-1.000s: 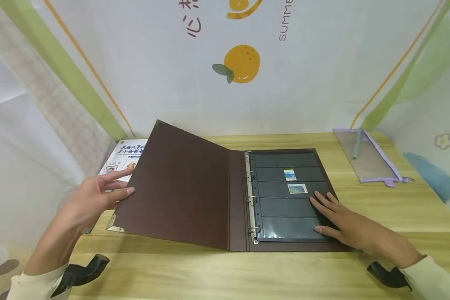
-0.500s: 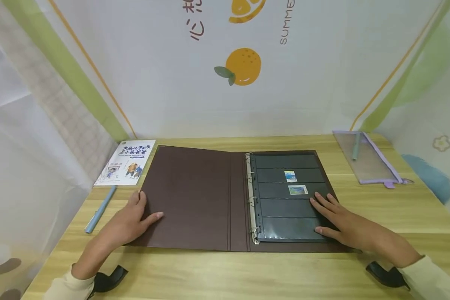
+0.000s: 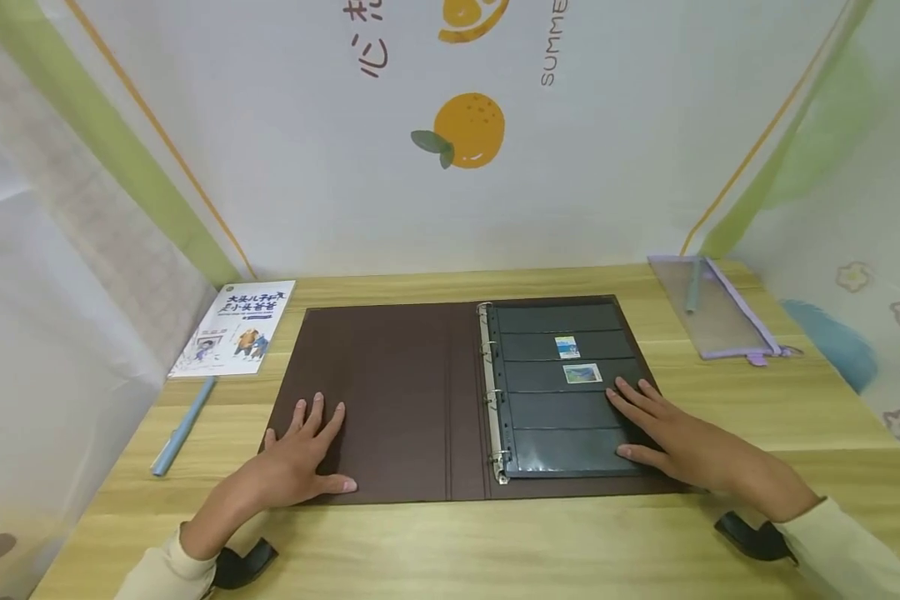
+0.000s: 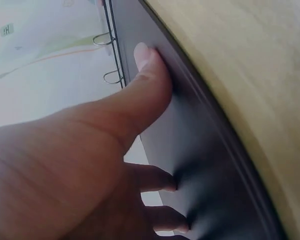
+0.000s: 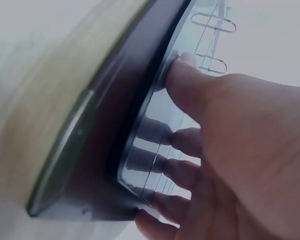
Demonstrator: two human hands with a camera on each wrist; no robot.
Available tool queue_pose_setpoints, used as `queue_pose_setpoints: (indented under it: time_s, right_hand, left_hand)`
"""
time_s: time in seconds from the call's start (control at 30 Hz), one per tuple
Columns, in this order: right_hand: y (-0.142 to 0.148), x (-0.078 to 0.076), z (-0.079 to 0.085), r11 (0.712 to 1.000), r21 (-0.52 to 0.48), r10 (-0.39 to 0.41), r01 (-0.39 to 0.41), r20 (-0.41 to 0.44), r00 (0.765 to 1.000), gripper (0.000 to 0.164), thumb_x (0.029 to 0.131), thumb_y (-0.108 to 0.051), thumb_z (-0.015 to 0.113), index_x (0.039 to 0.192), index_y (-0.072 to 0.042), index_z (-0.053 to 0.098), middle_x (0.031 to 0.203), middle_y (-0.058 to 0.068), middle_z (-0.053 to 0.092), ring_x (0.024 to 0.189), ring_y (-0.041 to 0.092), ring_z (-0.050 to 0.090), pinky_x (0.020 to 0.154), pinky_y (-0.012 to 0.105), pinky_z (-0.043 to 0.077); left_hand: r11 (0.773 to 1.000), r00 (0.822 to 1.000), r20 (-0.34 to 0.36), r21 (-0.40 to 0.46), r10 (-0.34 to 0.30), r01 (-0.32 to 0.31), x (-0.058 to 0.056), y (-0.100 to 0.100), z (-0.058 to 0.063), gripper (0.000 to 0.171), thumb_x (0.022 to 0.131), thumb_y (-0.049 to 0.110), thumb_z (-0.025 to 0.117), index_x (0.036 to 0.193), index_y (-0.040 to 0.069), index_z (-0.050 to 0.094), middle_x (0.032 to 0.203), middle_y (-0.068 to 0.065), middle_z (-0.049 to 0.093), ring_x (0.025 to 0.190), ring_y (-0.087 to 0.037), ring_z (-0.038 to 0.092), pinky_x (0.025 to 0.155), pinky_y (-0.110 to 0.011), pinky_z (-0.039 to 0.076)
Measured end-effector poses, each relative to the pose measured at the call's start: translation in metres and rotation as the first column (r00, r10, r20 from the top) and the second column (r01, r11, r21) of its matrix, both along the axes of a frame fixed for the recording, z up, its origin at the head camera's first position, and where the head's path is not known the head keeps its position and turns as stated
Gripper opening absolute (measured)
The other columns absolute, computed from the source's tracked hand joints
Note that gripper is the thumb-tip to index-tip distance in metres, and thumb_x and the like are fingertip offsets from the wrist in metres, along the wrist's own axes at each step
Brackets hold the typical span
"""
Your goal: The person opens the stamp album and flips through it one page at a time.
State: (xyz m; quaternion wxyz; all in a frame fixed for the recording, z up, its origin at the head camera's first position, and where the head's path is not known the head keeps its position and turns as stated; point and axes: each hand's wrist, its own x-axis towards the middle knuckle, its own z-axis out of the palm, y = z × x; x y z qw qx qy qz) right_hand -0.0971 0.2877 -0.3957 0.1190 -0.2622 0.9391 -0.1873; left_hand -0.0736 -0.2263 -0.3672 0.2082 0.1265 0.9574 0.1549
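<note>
A dark brown ring binder [image 3: 397, 400] lies opened flat on the wooden table in the head view. My left hand [image 3: 294, 462] rests with spread fingers on the lower left part of its bare cover. On the right side, black pocket pages [image 3: 562, 450] hang on metal rings [image 3: 489, 398]. Two stamps sit in the pockets, a blue and white stamp [image 3: 567, 347] and a landscape stamp [image 3: 582, 373] just below it. My right hand [image 3: 682, 437] lies on the right edge of the pages, fingertips near the lower stamp. In the right wrist view its fingertips touch the glossy page [image 5: 155, 125].
A white booklet [image 3: 232, 329] with cartoon figures lies at the back left, with a blue pen [image 3: 183, 427] in front of it. At the back right is a mesh zip pouch [image 3: 720, 321] with a green pen [image 3: 693, 287] on it. A printed curtain [image 3: 570, 192] stands behind the table.
The left cover has come down from a raised tilt to lie flat. My left hand moved from its outer edge onto its surface, fingers spreading. My right hand stayed on the page.
</note>
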Motion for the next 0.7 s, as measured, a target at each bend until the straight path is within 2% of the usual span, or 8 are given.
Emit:
queue_pose_setpoints:
  time_s: [0.23, 0.33, 0.43, 0.5, 0.6, 0.7]
  right_hand:
    - [-0.008, -0.003, 0.008, 0.997, 0.075, 0.038, -0.026, -0.170, 0.985, 0.071, 0.097, -0.047, 0.063, 0.152, -0.005, 0.046, 0.155, 0.022, 0.044, 0.140, 0.050, 0.041, 0.108, 0.067, 0.036]
    - [-0.008, -0.015, 0.012, 0.999, 0.024, 0.042, -0.037, -0.260, 0.965, 0.063, 0.096, -0.038, 0.069, 0.145, -0.001, 0.053, 0.143, 0.024, 0.055, 0.130, 0.047, 0.051, 0.102, 0.065, 0.041]
    - [-0.005, -0.035, 0.015, 1.000, -0.030, -0.014, 0.004, -0.319, 0.948, 0.056, 0.096, -0.028, 0.070, 0.140, 0.003, 0.056, 0.138, 0.029, 0.057, 0.126, 0.049, 0.053, 0.101, 0.066, 0.042]
    - [0.000, -0.048, 0.016, 0.997, -0.056, -0.073, 0.059, -0.305, 0.950, 0.055, 0.097, -0.023, 0.069, 0.140, 0.007, 0.054, 0.140, 0.035, 0.053, 0.129, 0.053, 0.050, 0.103, 0.068, 0.040]
    - [0.008, -0.067, 0.016, 0.991, -0.055, -0.131, 0.121, -0.223, 0.966, 0.061, 0.100, -0.025, 0.064, 0.145, 0.011, 0.046, 0.147, 0.040, 0.044, 0.135, 0.057, 0.041, 0.108, 0.069, 0.035]
    - [0.012, -0.075, 0.013, 0.986, -0.072, -0.159, 0.151, -0.124, 0.979, 0.067, 0.102, -0.029, 0.061, 0.149, 0.012, 0.038, 0.151, 0.040, 0.038, 0.139, 0.058, 0.035, 0.111, 0.069, 0.032]
  left_hand:
    - [1.000, 1.000, 0.032, -0.017, 0.000, 0.001, 0.001, 0.004, 0.001, 0.104, 0.087, 0.051, 0.073, 0.160, -0.001, 0.021, 0.163, -0.038, 0.000, 0.148, -0.061, -0.001, 0.099, -0.088, 0.012]
    - [0.999, 0.999, 0.035, 0.015, -0.036, 0.035, 0.003, 0.010, 0.003, 0.091, 0.093, 0.041, 0.069, 0.160, 0.001, 0.023, 0.165, -0.034, 0.002, 0.151, -0.057, 0.000, 0.100, -0.089, 0.009]
    - [0.995, 0.997, 0.014, 0.060, -0.080, 0.079, 0.004, 0.019, 0.005, 0.076, 0.100, 0.035, 0.062, 0.160, 0.005, 0.026, 0.168, -0.027, 0.005, 0.154, -0.050, 0.002, 0.102, -0.088, 0.002]
    - [0.991, 0.995, -0.007, 0.080, -0.103, 0.103, 0.004, 0.026, 0.006, 0.074, 0.101, 0.037, 0.059, 0.160, 0.007, 0.027, 0.169, -0.022, 0.007, 0.155, -0.047, 0.002, 0.103, -0.087, -0.003]
    - [0.987, 0.992, -0.005, 0.100, -0.126, 0.126, 0.005, 0.038, 0.007, 0.078, 0.100, 0.045, 0.059, 0.161, 0.010, 0.026, 0.171, -0.017, 0.006, 0.157, -0.043, -0.002, 0.106, -0.084, -0.009]
    - [0.980, 0.985, -0.008, 0.094, -0.173, 0.173, 0.005, 0.050, 0.006, 0.085, 0.097, 0.050, 0.063, 0.162, 0.010, 0.024, 0.171, -0.014, 0.005, 0.157, -0.042, -0.002, 0.107, -0.082, -0.010]
